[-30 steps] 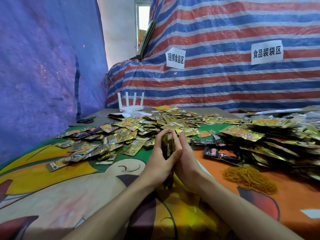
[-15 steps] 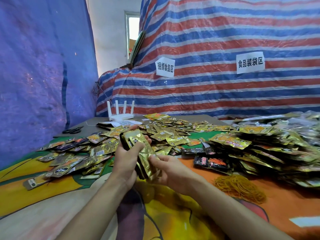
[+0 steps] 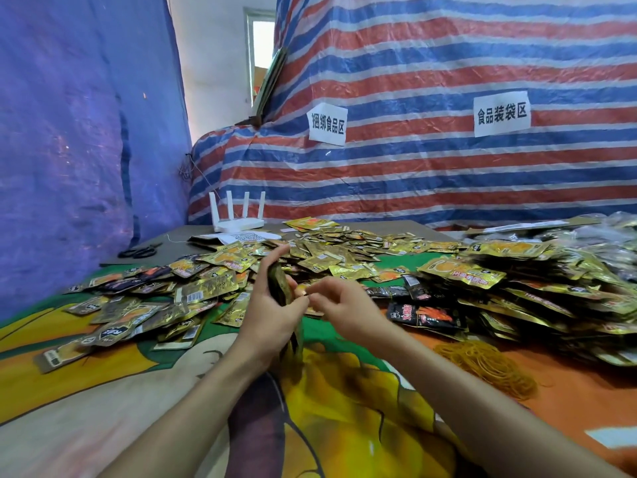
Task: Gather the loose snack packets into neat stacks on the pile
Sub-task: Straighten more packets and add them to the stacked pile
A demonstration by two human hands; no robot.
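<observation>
Nearest, on the cartoon-printed tablecloth (image 3: 103, 391), a heap of rubber bands (image 3: 482, 365) lies to the right of the right forearm, well apart from both hands.

Just beyond, the left hand (image 3: 272, 315) grips a stack (image 3: 280, 291) of snack packets. The stack is turned on edge, with its long axis running near-to-far and tilted up. Its lower end shows below the palm and its upper end rises past the fingertips. The thumb is curled round the stack's near right side, so this hand is closed on it.

The right hand (image 3: 341, 308) sits just to the right of the stack. Its fingers are curled, and thumb and forefinger are drawn together at the stack's right face — whether they pinch a packet edge or only touch it I cannot tell.

The coming move likely turns on this: the pile (image 3: 517, 291) lies to the right and slightly farther, on the right hand's side, while the stack sits in the left hand. It would have to cross rightward to get there.

Loose packets (image 3: 155, 298) spread to the left and beyond the hands. Farther back stand a router (image 3: 238, 220) and scissors (image 3: 139, 251).
</observation>
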